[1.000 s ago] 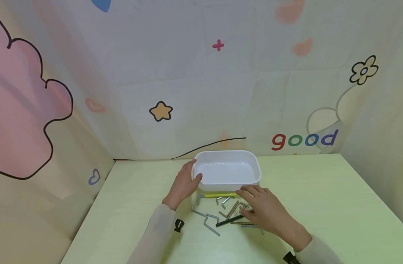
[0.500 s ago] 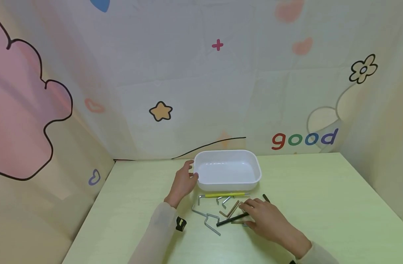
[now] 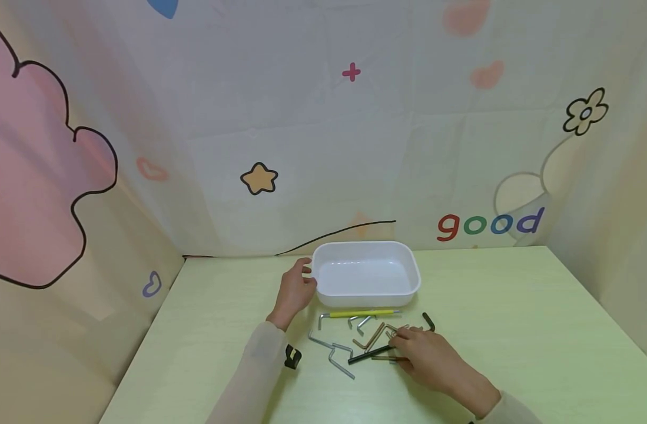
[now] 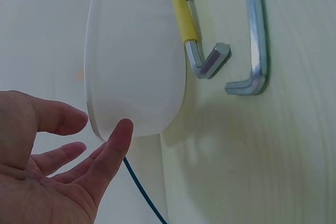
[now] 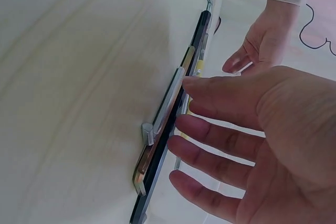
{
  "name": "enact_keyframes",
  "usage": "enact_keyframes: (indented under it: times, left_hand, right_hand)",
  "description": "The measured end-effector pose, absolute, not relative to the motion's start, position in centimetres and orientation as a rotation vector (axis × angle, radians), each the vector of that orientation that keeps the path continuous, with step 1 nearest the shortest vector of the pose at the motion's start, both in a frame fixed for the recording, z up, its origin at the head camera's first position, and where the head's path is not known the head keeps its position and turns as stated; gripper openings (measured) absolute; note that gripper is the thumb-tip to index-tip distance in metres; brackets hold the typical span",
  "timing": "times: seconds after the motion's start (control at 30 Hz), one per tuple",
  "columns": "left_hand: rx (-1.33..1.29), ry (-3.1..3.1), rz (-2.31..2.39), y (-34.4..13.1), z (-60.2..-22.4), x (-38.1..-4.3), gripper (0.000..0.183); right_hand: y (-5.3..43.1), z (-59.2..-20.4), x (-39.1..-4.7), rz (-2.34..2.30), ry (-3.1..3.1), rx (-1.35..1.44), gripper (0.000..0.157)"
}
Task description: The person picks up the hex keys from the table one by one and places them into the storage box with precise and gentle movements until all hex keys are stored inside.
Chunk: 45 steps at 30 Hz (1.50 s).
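Observation:
My left hand (image 3: 295, 294) is at the left end of a white rectangular tray (image 3: 365, 299), fingers relaxed. In the left wrist view its fingertips are close to the tray's end; contact is hard to tell. My right hand (image 3: 431, 359) hovers low over a pile of hex keys, covering the middle of a long black hex key (image 3: 367, 354). Its thumb tip appears against or just beside that key in the right wrist view, the other fingers loosely extended. A yellow-sleeved hex key (image 3: 357, 314) lies along the tray's front. Bronze hex keys (image 3: 375, 337) lie near my right fingertips.
Silver hex keys (image 3: 340, 364) lie left of the pile, and short silver ones (image 3: 363, 324) sit below the yellow-sleeved key. Behind the pale table (image 3: 206, 347) hangs a printed curtain (image 3: 312, 153), close to the tray's back edge.
My left hand has loosened from the tray's rim and shifted slightly off it. My right hand has come down over the black hex key, uncovering its short bent end.

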<state>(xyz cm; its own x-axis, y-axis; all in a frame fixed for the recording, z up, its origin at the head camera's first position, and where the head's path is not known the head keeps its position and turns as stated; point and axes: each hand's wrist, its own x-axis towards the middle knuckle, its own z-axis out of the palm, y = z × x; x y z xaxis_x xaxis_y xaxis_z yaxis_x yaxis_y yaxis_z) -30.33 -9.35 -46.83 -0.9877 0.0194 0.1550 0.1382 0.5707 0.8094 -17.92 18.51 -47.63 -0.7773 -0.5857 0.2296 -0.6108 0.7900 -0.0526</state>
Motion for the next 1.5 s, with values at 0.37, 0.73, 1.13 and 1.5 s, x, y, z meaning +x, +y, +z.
enact_keyframes:
  times: [0.37,0.73,1.13,1.5]
  left_hand:
    - [-0.082,-2.722,-1.341,-9.1,-46.9,-30.9,0.045]
    - [-0.014,-2.669,-1.493,-8.8,-46.5,-31.1,0.045]
    - [0.116,-2.612,-1.614,-8.4,-46.7,-31.2,0.044]
    - [0.209,-2.585,-1.707,-8.3,-47.0,-31.4,0.046]
  right_hand:
    - [19.1,-48.1,-17.7,0.267,-2.838,0.941,0.020]
    - [19.3,-48.6,-17.7,0.282,-2.800,0.936,0.023]
    - [19.4,-49.0,-17.8,0.300,-2.807,0.937,0.020]
    - [19.4,-48.9,-17.9,0.320,-2.859,0.920,0.020]
